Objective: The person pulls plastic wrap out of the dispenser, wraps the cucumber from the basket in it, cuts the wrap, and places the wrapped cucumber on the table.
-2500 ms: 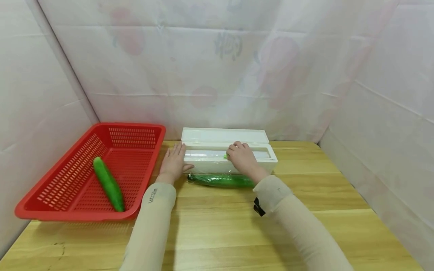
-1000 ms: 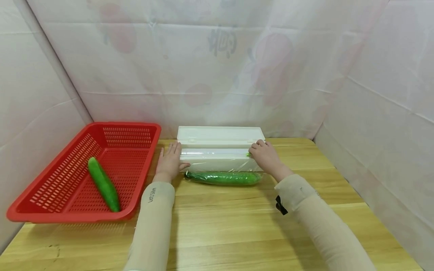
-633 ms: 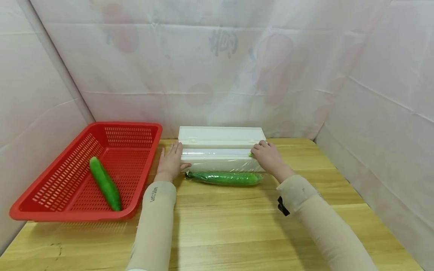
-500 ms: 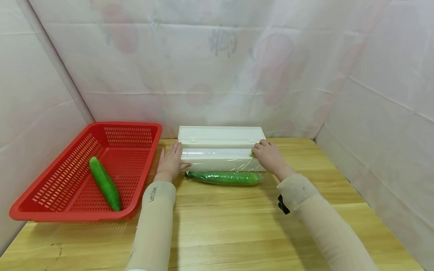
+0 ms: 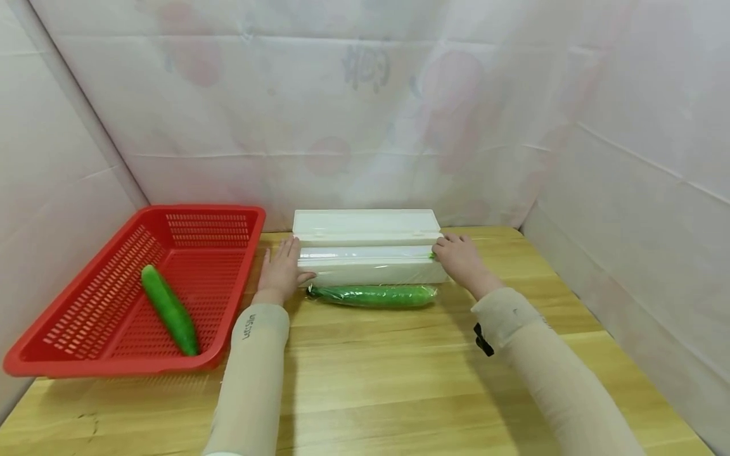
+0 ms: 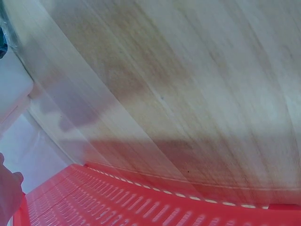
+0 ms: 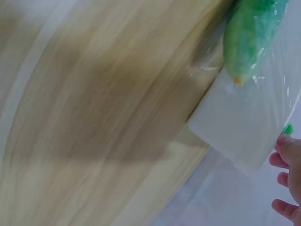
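A white cling film box (image 5: 373, 273) stands at the back of the table, its lid (image 5: 365, 221) raised. My left hand (image 5: 279, 269) lies against the box's left end, fingers straight and thumb spread over the front. At the right end, my right hand (image 5: 463, 259) pinches a small green slide cutter (image 7: 288, 129) on the box's front edge; most of it is hidden by the fingers. Clear film runs from the box down over a green cucumber (image 5: 373, 296) lying along its front. That cucumber's pale tip appears in the right wrist view, under shiny film.
A red plastic basket (image 5: 248, 266) stands to the left, close beside the left forearm. Inside it lies a second cucumber (image 5: 170, 310), with no film visible on it. The wooden table (image 5: 371, 373) ends at a pale cloth backdrop (image 5: 319, 114) behind the box.
My right hand has slid the green cutter rightward from past the box's middle to its right end. My left hand has stayed at the left end. The head view has shifted slightly.
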A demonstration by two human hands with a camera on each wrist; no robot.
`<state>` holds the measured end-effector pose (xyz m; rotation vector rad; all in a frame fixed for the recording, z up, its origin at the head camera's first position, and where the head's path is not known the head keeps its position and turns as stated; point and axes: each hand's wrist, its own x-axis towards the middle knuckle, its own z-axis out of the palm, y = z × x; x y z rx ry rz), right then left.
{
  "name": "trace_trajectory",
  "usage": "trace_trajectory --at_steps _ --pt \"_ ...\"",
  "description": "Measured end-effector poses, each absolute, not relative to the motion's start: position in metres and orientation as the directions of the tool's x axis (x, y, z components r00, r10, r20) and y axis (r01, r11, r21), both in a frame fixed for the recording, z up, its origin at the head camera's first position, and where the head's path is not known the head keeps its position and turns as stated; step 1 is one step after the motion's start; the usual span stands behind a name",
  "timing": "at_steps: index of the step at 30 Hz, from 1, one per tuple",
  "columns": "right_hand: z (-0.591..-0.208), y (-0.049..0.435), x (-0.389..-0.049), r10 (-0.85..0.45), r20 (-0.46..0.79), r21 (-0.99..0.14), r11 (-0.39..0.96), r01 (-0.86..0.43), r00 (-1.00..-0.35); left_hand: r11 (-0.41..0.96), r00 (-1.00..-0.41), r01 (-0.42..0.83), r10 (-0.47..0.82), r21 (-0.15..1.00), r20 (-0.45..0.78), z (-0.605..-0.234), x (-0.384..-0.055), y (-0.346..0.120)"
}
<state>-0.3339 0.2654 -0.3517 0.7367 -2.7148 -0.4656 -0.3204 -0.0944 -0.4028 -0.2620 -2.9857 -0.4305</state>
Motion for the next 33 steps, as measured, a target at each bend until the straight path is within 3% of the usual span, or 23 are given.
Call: trace_trajectory --at_steps 13,18,26,33 --pt "-0.354 0.274 -0.337 -0.537 0.203 0.397 0.809 -0.433 -0.819 0.939 -0.980 0.177 0.140 0.296 0.141 -0.402 -0.317 -0.095" --pt "-0.357 0.284 -0.335 -0.547 0.282 0.352 0.823 -0.445 -0.788 0.932 -0.980 0.181 0.144 0.314 0.139 -0.402 -0.318 -0.091" --pt "-0.358 0.290 -0.335 -0.597 0.363 0.380 0.796 -0.471 -0.716 0.934 -0.984 0.163 0.131 0.318 0.120 -0.401 -0.319 -0.088" --pt "-0.360 0.295 -0.337 -0.608 0.347 0.416 0.782 -0.463 -0.714 0.934 -0.983 0.172 0.143 0.315 0.111 -0.402 -0.318 -0.085"
